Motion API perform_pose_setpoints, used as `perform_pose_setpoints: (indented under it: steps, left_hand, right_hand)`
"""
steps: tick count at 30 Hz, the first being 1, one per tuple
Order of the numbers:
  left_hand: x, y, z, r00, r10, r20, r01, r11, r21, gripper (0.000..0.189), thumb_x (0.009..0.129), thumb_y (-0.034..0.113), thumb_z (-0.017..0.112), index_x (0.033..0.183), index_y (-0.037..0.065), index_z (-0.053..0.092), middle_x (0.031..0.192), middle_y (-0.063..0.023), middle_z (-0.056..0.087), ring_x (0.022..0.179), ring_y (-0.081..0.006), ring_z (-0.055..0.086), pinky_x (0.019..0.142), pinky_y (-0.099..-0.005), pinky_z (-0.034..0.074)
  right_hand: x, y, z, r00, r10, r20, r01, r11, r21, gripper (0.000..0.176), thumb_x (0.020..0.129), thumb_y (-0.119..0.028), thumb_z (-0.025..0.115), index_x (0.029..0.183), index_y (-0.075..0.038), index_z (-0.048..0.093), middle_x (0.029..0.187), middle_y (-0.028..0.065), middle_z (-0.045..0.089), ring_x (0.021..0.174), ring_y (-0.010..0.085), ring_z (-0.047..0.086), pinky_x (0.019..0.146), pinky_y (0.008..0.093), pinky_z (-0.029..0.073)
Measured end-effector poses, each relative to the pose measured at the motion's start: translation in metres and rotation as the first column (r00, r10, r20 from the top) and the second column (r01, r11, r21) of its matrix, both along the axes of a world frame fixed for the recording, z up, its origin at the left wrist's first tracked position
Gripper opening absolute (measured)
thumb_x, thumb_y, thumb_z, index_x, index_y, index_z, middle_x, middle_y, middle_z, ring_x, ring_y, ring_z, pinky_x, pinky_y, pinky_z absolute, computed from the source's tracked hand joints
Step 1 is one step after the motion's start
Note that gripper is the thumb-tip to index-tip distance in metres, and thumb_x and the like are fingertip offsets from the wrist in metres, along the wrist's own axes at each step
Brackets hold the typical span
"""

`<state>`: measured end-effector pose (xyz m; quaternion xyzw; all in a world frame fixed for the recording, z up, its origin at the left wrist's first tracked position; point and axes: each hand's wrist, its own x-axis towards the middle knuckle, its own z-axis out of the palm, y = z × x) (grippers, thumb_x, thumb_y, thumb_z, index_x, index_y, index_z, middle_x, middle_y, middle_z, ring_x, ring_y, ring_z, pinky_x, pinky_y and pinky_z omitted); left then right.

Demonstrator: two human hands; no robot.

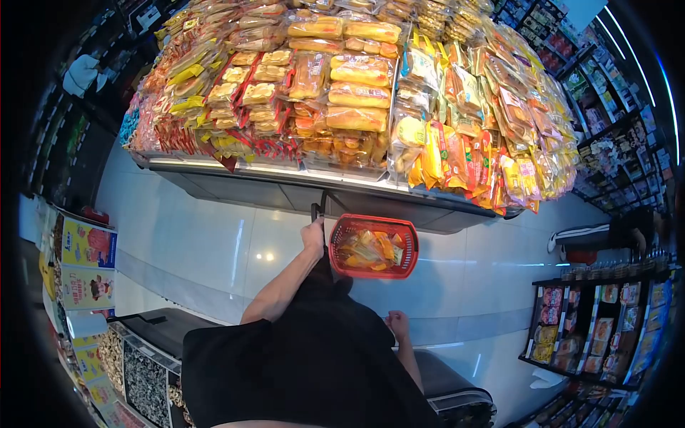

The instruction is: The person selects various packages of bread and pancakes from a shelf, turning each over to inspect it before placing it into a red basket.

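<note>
My left hand is closed around the black handle of a red plastic shopping basket. The basket is on the floor just right of that hand, with several bagged snacks in yellow, orange and clear wrappers inside. Lower down, by my right side, hangs my right hand. Its fingers are curled in and I see nothing in them. It is below the basket and apart from it.
A wide display heaped with packaged bread stands ahead. Bins of wrapped goods are at lower left, a dark-framed shelf at right. Someone in striped trousers is at far right; another person is at upper left.
</note>
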<state>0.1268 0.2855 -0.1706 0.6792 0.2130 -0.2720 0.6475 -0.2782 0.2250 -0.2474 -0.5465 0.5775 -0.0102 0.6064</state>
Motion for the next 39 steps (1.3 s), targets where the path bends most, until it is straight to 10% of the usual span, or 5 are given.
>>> perform_pose_setpoints:
  steps: [9,11,17,27,39]
  left_hand:
    - [0.03,0.04,0.016,0.994,0.05,0.097,-0.052,0.999,0.012,0.029,0.082,0.022,0.065,0.066,-0.001,0.059,0.065,-0.0032,0.056,0.059,-0.0122,0.048,0.055,-0.0321,0.038]
    - [0.037,0.047,0.01,0.985,-0.016,0.17,0.006,0.998,0.062,0.031,0.083,0.024,0.065,0.063,0.001,0.055,0.061,-0.0007,0.051,0.058,-0.0112,0.043,0.053,-0.0325,0.035]
    - [0.038,0.053,0.042,0.934,-0.254,0.253,0.188,0.948,0.257,0.034,0.084,0.029,0.065,0.075,-0.003,0.065,0.064,-0.0075,0.061,0.061,-0.0164,0.055,0.06,-0.0343,0.044]
    - [0.049,0.061,0.049,0.52,-0.818,0.245,0.635,0.563,0.529,0.044,0.092,0.039,0.057,0.087,-0.005,0.063,0.071,-0.0194,0.064,0.07,-0.0309,0.065,0.067,-0.0401,0.049]
    - [0.076,0.047,0.067,0.21,-0.97,0.121,0.873,0.242,0.423,0.046,0.097,0.037,0.051,0.09,-0.007,0.06,0.072,-0.0209,0.062,0.072,-0.0306,0.064,0.069,-0.0408,0.049]
  right_hand:
    - [0.016,-0.019,-0.027,0.999,0.042,-0.032,-0.042,0.999,-0.011,0.014,0.087,-0.009,0.058,0.095,0.0,0.066,0.071,0.013,0.066,0.06,0.0188,0.064,0.05,0.0297,0.05]
    - [0.012,-0.022,-0.049,0.965,0.23,-0.123,-0.248,0.955,-0.162,0.017,0.087,-0.011,0.057,0.093,0.002,0.066,0.072,0.0134,0.066,0.061,0.0195,0.064,0.052,0.0307,0.051]
    - [0.056,-0.025,-0.019,0.994,0.107,-0.024,-0.108,0.993,-0.048,0.021,0.087,-0.015,0.057,0.092,0.003,0.066,0.07,0.0132,0.066,0.059,0.0187,0.064,0.052,0.0308,0.051]
    - [0.096,-0.024,-0.01,0.982,0.144,-0.125,-0.145,0.989,-0.001,0.018,0.088,-0.014,0.058,0.095,0.001,0.065,0.077,0.0125,0.067,0.06,0.0177,0.065,0.051,0.0288,0.05]
    - [0.046,0.004,-0.003,0.979,-0.099,-0.181,0.106,0.994,0.033,0.014,0.09,-0.01,0.055,0.095,-0.001,0.063,0.072,0.0101,0.063,0.056,0.0156,0.061,0.046,0.0264,0.047]
